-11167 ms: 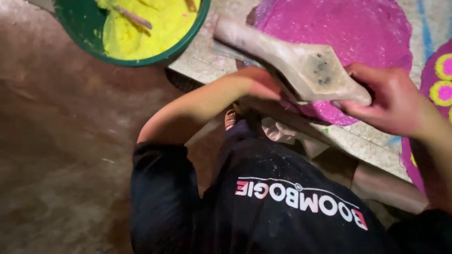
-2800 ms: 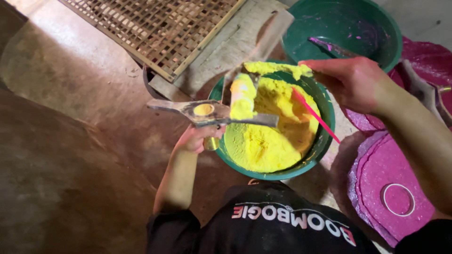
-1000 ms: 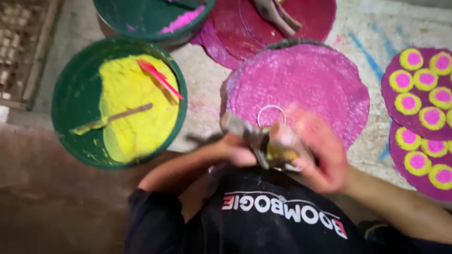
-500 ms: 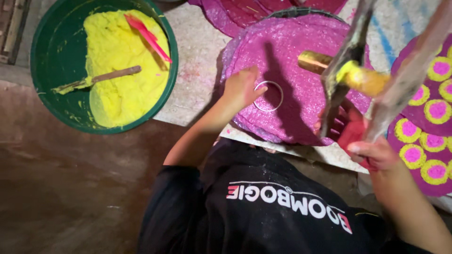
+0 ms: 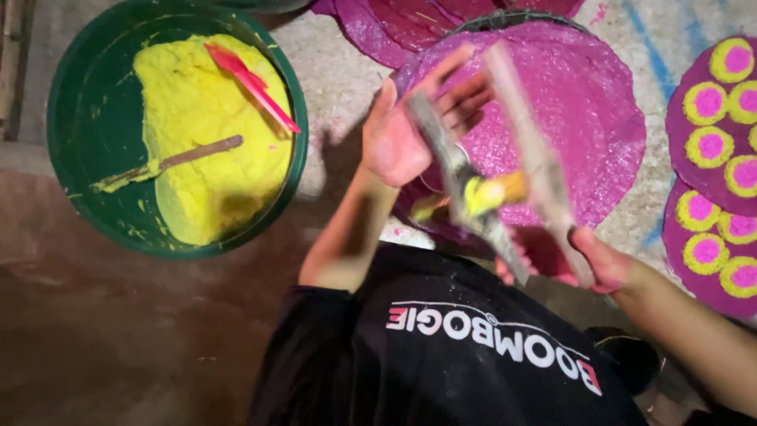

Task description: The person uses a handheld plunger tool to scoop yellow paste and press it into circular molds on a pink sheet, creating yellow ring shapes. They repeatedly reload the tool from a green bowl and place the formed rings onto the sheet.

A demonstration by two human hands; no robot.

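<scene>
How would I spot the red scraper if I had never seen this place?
Look to the far left for the big round green basin heaped with yellow paste. The red scraper lies slanted across the paste near the upper right rim. Unlike the paste-smeared stick below it, it is flat, bright red and clean.

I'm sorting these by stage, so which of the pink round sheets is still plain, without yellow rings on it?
The big pink sheet under the left hand; those at the right edge carry yellow rings.
</scene>
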